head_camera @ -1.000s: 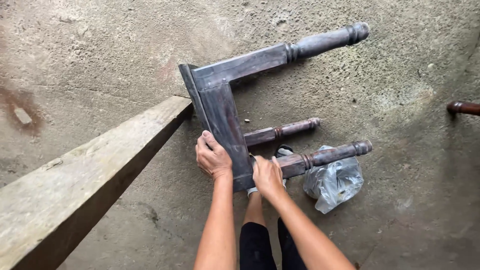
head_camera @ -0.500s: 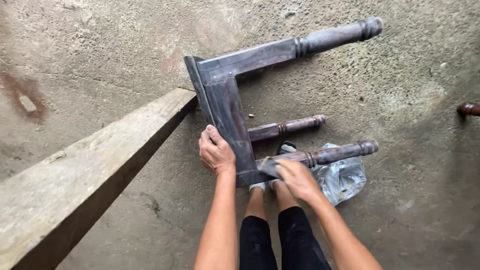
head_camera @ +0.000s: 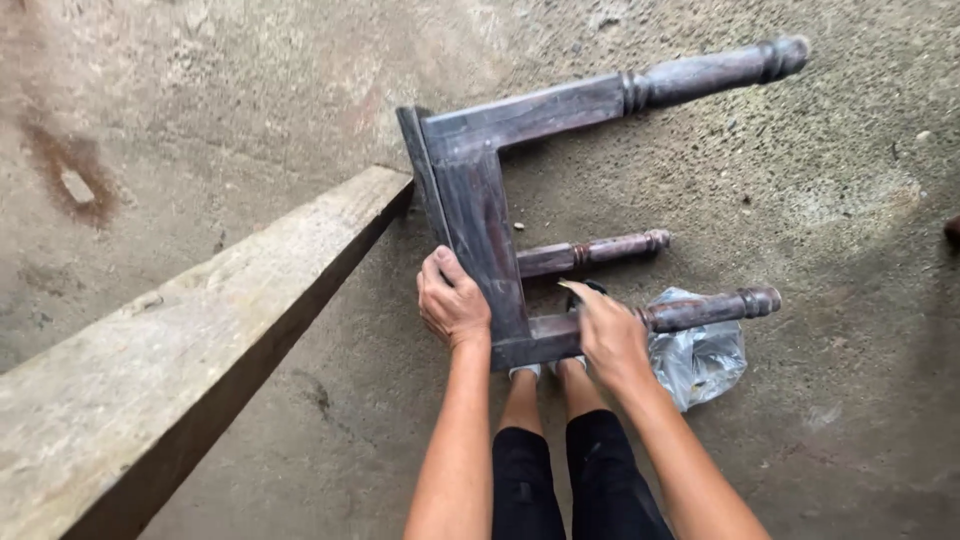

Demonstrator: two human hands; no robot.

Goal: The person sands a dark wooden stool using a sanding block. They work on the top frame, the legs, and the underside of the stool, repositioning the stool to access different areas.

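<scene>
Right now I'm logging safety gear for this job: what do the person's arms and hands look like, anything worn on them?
Nothing is worn: the left hand and right hand are bare, without gloves, rings or a watch in view. Both forearms are bare too, with no sleeves showing up to the frame's edge.

Stool (head_camera: 480,215) on its side on floor (head_camera: 250,90), plank (head_camera: 200,330) to its left, plastic bag (head_camera: 700,355) right.

Dark matt wooden stool frame (head_camera: 480,215), rough concrete floor (head_camera: 800,180)
</scene>
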